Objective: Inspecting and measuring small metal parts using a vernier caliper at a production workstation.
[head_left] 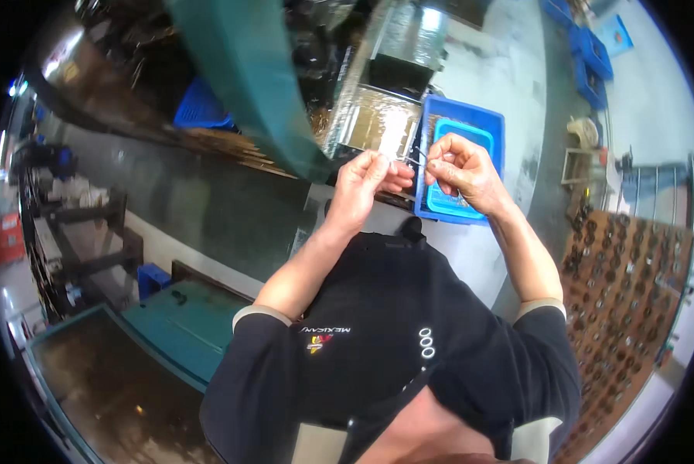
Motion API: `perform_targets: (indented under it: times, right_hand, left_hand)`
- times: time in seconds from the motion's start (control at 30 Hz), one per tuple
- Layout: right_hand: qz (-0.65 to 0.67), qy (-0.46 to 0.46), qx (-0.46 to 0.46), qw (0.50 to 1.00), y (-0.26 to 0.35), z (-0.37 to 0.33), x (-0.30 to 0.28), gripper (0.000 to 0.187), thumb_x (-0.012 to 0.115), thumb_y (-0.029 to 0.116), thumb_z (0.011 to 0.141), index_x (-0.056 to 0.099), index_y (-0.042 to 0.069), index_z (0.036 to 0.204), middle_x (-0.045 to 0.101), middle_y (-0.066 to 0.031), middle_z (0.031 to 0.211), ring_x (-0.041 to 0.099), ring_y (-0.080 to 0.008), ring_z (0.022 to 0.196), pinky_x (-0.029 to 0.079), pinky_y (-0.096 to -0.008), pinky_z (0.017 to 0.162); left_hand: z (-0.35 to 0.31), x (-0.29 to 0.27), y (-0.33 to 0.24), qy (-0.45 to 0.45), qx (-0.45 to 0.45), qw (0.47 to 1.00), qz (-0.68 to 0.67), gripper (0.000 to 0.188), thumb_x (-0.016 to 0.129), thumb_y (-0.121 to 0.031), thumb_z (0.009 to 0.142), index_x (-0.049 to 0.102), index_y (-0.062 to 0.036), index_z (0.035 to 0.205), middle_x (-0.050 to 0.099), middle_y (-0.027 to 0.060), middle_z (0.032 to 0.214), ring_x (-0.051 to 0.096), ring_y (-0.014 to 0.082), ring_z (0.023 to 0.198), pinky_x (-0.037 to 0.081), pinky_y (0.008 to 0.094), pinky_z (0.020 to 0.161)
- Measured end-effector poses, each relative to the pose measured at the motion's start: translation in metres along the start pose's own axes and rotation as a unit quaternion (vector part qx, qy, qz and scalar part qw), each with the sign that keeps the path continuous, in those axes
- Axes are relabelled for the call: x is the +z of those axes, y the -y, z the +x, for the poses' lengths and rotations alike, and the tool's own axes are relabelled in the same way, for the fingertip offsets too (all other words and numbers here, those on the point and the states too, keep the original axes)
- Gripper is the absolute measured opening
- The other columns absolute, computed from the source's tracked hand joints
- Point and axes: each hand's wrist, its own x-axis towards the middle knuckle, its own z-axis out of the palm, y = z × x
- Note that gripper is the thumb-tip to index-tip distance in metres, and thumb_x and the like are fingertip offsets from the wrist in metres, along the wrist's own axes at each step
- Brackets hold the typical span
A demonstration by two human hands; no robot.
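Note:
My left hand (362, 183) is pinched, thumb against the fingers. Whatever its fingertips hold is too small and bright to make out. Facing it, my right hand (468, 172) has thumb and forefinger closed on a thin dark rod-like piece (414, 161) that reaches toward the left fingertips. Behind and below the right hand sits a blue crate (498, 133) with a lighter blue tray (455, 210) inside it. Small brownish pieces show in the crate and tray, too small to name. Just beyond the left hand lies a shiny metal machine bed (374, 116).
A large green machine frame (246, 85) curves across the upper left. Another blue bin (204, 106) sits beside it. At the right stands a brown board (621, 286) covered in dark round parts. A green-edged table (173, 325) is at lower left; blue crates (589, 58) stand far right.

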Motion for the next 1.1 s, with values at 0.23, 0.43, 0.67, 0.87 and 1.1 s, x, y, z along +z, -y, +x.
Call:
perform_targets:
  times: [0.23, 0.43, 0.67, 0.87, 1.1]
  right_hand:
    - [0.020, -0.048, -0.002, 0.999, 0.002, -0.050, -0.025, 0.015, 0.065, 0.018, 0.091, 0.055, 0.006, 0.094, 0.061, -0.0025, 0.074, 0.049, -0.0042, 0.055, 0.036, -0.0184, 0.048]
    - [0.008, -0.062, -0.001, 0.998, 0.000, -0.065, -0.032, 0.017, 0.065, 0.019, 0.090, 0.055, 0.005, 0.093, 0.061, -0.0016, 0.073, 0.048, -0.0041, 0.056, 0.036, -0.0188, 0.049]
    - [-0.015, -0.077, 0.011, 0.997, 0.000, -0.065, -0.029, 0.018, 0.066, 0.019, 0.090, 0.055, 0.005, 0.093, 0.061, -0.0014, 0.073, 0.048, -0.0045, 0.056, 0.036, -0.0188, 0.049]
    - [-0.028, -0.087, 0.012, 0.996, 0.004, -0.064, -0.024, 0.017, 0.066, 0.018, 0.090, 0.055, 0.005, 0.092, 0.060, -0.0011, 0.072, 0.048, -0.0044, 0.056, 0.036, -0.0190, 0.049]
    - [-0.093, -0.106, 0.002, 0.990, 0.008, -0.064, -0.025, 0.015, 0.066, 0.016, 0.089, 0.055, 0.005, 0.090, 0.060, -0.0004, 0.070, 0.048, -0.0043, 0.055, 0.038, -0.0192, 0.049]
  left_hand:
    - [0.017, 0.039, 0.019, 0.098, -0.030, 0.995, 0.002, 0.031, 0.045, -0.030, 0.102, 0.056, -0.0028, 0.089, 0.067, 0.0134, 0.092, 0.066, 0.0192, 0.082, 0.054, 0.0305, 0.076]
    - [0.022, 0.050, 0.024, 0.132, -0.036, 0.990, 0.015, 0.031, 0.046, -0.030, 0.101, 0.057, -0.0026, 0.091, 0.067, 0.0129, 0.092, 0.066, 0.0180, 0.081, 0.053, 0.0295, 0.074]
    - [0.025, 0.045, 0.023, 0.151, -0.045, 0.987, 0.015, 0.029, 0.046, -0.028, 0.101, 0.057, -0.0025, 0.090, 0.068, 0.0127, 0.092, 0.065, 0.0169, 0.080, 0.053, 0.0290, 0.074]
    - [0.026, 0.040, 0.021, 0.159, -0.047, 0.986, 0.013, 0.029, 0.047, -0.027, 0.101, 0.057, -0.0021, 0.090, 0.067, 0.0127, 0.092, 0.065, 0.0171, 0.080, 0.053, 0.0292, 0.074]
    - [0.030, 0.036, 0.016, 0.163, -0.009, 0.981, 0.101, 0.025, 0.050, -0.023, 0.100, 0.058, -0.0015, 0.089, 0.068, 0.0123, 0.091, 0.066, 0.0162, 0.082, 0.053, 0.0282, 0.075]
